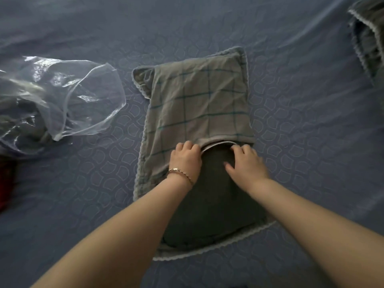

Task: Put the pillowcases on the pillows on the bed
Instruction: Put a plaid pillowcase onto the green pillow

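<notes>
Both hands are at the mouth of the grey checked pillowcase [199, 100], which lies flat on the blue quilted bed [301, 142] with its lace-trimmed border spread out around it. The left hand [185, 161], a thin bracelet [180, 172] on its wrist, has its fingers curled tight over the pale hem [218, 144] of the opening, so its grip is closed on the cloth. The right hand [248, 164] sits just beside it on the other end of the same hem. Its fingers [236, 150] are bent with the tips hooked at the edge, while its thumb [229, 168] lies spread on the dark pillow [212, 204]. That grip looks looser than the left one, yet it too is on the pillowcase. The pillow runs from under the two grips back towards the person, its near part bare and resting on the case's lower layer. Its far end goes under the checked cloth just beyond the fingertips. Well off to the left of the left grip lies a crumpled clear plastic bag [62, 96] with some dark cloth inside, and nearer the person than the bag a bit of something red [6, 179] shows at the edge. Far beyond the right grip, at the corner of the bed, sits another bundle of grey lace-trimmed fabric [367, 38].
</notes>
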`<action>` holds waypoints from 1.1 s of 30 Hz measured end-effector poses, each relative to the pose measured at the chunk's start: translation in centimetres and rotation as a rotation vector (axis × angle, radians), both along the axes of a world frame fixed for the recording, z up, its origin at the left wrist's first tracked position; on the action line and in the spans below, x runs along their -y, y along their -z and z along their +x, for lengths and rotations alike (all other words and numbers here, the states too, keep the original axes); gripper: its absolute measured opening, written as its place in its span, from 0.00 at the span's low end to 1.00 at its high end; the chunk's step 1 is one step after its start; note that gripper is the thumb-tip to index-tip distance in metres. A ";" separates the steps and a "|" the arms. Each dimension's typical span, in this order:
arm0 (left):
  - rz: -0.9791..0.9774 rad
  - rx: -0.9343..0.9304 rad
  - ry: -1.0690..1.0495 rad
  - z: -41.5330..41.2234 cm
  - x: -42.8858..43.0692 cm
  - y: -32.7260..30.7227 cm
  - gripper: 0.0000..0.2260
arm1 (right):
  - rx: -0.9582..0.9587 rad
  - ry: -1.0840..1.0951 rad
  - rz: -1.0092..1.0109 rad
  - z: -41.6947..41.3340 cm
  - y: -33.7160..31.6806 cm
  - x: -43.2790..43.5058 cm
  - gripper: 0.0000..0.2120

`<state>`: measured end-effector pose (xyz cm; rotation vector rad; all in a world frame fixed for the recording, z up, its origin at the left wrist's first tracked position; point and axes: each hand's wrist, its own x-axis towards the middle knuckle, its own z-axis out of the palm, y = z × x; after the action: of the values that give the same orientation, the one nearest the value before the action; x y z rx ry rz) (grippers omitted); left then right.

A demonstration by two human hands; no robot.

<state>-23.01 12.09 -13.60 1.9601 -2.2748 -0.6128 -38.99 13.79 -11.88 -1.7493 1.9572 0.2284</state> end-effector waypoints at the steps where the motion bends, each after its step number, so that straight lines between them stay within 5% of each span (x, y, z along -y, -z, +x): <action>1: -0.014 -0.155 0.005 -0.1 -0.3 -0.7 0.10 | -0.013 0.017 -0.001 0.2 0.3 0.4 0.22; 3: -0.067 -0.416 0.072 -0.3 -1.3 -2.7 0.10 | -0.041 0.069 -0.020 0.4 0.4 1.3 0.18; 5: -0.142 -0.474 0.189 0.1 -2.0 -4.9 0.06 | -0.081 0.157 -0.021 0.0 0.2 2.1 0.14; 8: -0.224 -0.286 0.426 2.5 -1.7 -5.4 0.05 | -0.120 0.092 -0.098 -1.5 -0.3 2.1 0.11; 11: -0.193 0.022 0.336 5.9 -1.2 -3.7 0.03 | -0.082 -0.219 -0.402 -3.5 -1.0 -0.9 0.06; 14: 0.040 0.289 0.235 6.4 -2.9 -2.7 0.07 | -0.086 -0.344 -0.403 -5.4 0.1 -6.6 0.06; 17: 0.423 0.388 0.091 5.3 -6.2 -1.7 0.13 | 0.012 -0.060 -0.202 -5.7 1.5 -9.2 0.07; 21: 0.555 0.046 -0.672 4.7 -9.7 -0.9 0.21 | 0.296 0.657 -0.025 -3.3 2.1 -9.7 0.23; 24: 0.857 -0.369 -1.064 4.3 -11.3 -0.6 0.32 | 0.479 0.785 0.161 -1.0 1.6 -11.1 0.43; 29: 0.858 -0.442 -1.054 3.6 -10.2 -1.4 0.20 | 0.262 0.457 0.307 3.6 -2.1 -11.6 0.57; 31: 0.802 -0.628 -1.023 2.5 -8.2 -3.1 0.14 | 0.110 0.290 0.336 5.8 -3.3 -11.7 0.63; 33: 0.868 -0.864 -1.004 1.6 -6.2 -4.6 0.05 | 0.058 0.356 0.285 7.1 -3.4 -11.4 0.61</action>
<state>-21.41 18.24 -8.99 2.0651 -0.4008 -1.8907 -31.87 25.23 -8.48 -1.1950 2.0379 0.3089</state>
